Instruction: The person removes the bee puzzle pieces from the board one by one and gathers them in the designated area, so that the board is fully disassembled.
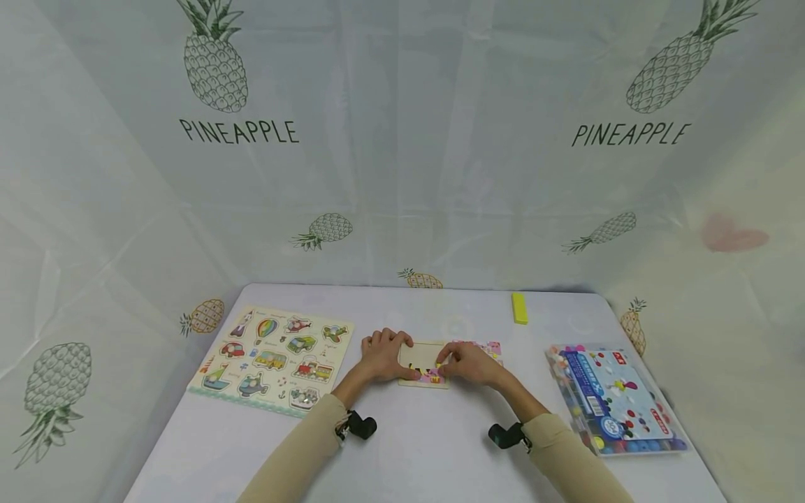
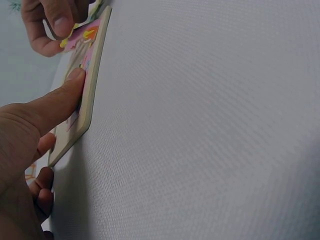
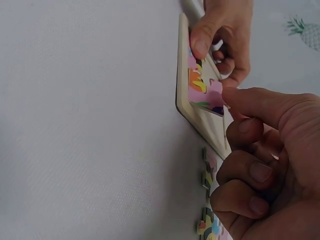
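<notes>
A small wooden puzzle tray point(image 1: 415, 351) lies mid-table with pink, patterned pieces along its near side. My left hand point(image 1: 382, 356) holds the tray at its left end, with the thumb pressing on a pink piece near the front edge and the other fingers around the far left side. Between thumb and forefinger, my right hand point(image 1: 473, 363) pinches a pink puzzle piece point(image 3: 215, 94), tilted up over the tray's right part. Loose puzzle pieces point(image 1: 495, 348) lie to the right of the tray, partly hidden behind the right hand.
On the left lies a large vehicle puzzle board point(image 1: 286, 363). A clear plastic case of colourful beads point(image 1: 619, 402) sits at the right edge. Toward the back is a yellow block point(image 1: 519, 308). A pineapple-print curtain point(image 1: 402, 175) rises behind the white table point(image 1: 428, 447).
</notes>
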`<action>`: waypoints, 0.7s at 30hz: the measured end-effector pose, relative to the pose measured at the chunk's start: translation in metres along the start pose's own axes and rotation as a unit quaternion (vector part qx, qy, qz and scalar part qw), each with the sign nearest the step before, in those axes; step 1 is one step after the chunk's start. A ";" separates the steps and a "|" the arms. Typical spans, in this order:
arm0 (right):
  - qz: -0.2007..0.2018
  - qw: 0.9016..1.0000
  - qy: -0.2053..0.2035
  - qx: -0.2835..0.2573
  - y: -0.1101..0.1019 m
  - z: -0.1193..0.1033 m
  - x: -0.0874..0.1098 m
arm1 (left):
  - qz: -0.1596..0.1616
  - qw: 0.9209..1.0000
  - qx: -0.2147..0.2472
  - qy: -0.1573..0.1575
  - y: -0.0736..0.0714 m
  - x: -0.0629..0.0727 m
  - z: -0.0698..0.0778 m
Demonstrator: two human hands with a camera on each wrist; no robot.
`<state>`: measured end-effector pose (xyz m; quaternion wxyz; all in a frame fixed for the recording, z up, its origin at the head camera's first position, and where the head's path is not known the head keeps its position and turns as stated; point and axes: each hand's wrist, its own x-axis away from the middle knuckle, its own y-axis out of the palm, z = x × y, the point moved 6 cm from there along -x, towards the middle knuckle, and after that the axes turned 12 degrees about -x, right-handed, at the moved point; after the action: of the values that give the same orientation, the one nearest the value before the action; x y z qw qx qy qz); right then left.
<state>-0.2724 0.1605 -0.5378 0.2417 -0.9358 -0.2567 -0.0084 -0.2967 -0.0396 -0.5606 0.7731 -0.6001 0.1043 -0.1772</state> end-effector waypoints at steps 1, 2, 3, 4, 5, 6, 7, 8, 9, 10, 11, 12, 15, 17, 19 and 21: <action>0.000 1.000 0.001 -0.002 0.000 0.000 0.000 | -0.001 1.000 -0.002 -0.001 0.000 0.000 0.000; 0.000 1.000 0.002 -0.004 0.000 0.000 0.000 | -0.001 1.000 -0.002 -0.002 0.000 0.000 0.000; 0.001 1.000 0.004 -0.006 0.000 0.001 0.000 | -0.002 1.000 -0.004 -0.003 0.000 -0.001 0.000; 0.001 1.000 0.004 -0.009 0.000 0.000 0.000 | -0.002 1.000 -0.005 -0.003 0.001 -0.001 0.000; 0.001 1.000 0.004 -0.011 0.000 0.000 0.000 | -0.002 1.000 -0.005 -0.003 0.001 -0.001 0.000; 0.002 1.000 0.006 -0.014 0.000 -0.001 0.000 | -0.002 1.000 -0.007 -0.003 0.001 -0.002 0.000; 0.001 1.000 0.008 -0.015 0.000 -0.001 0.000 | -0.001 1.000 -0.007 -0.002 0.001 -0.002 -0.001; 0.001 1.000 0.009 -0.017 0.000 -0.001 0.000 | -0.001 1.000 -0.007 -0.002 0.001 -0.001 -0.001; 0.001 1.000 0.011 -0.020 0.000 -0.002 0.001 | -0.002 1.000 -0.009 -0.001 0.001 -0.001 -0.001; 0.001 1.000 0.012 -0.021 0.000 -0.003 0.001 | -0.003 1.000 -0.009 -0.001 0.000 -0.001 -0.001; 0.001 1.000 0.014 -0.022 0.000 -0.003 0.002 | -0.002 1.000 -0.008 0.001 0.000 0.000 -0.001; 0.002 1.000 0.015 -0.022 -0.001 -0.004 0.002 | -0.002 1.000 -0.008 0.001 -0.001 0.000 0.000; 0.002 1.000 0.016 -0.026 -0.002 -0.006 0.003 | -0.001 1.000 -0.006 0.004 -0.002 0.001 0.001; 0.003 0.999 0.017 -0.031 -0.005 -0.007 0.004 | -0.001 1.000 -0.005 0.005 -0.003 0.001 0.001; 0.005 0.999 0.021 -0.035 -0.008 -0.008 0.006 | -0.003 1.000 -0.006 0.005 -0.003 0.001 0.001; 0.007 0.999 0.026 -0.040 -0.013 -0.008 0.009 | -0.005 1.000 -0.005 0.006 -0.003 0.002 0.002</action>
<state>-0.2699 0.1705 -0.5234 0.2103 -0.9459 -0.2435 -0.0416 -0.2948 -0.0391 -0.5575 0.7687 -0.6033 0.1066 -0.1838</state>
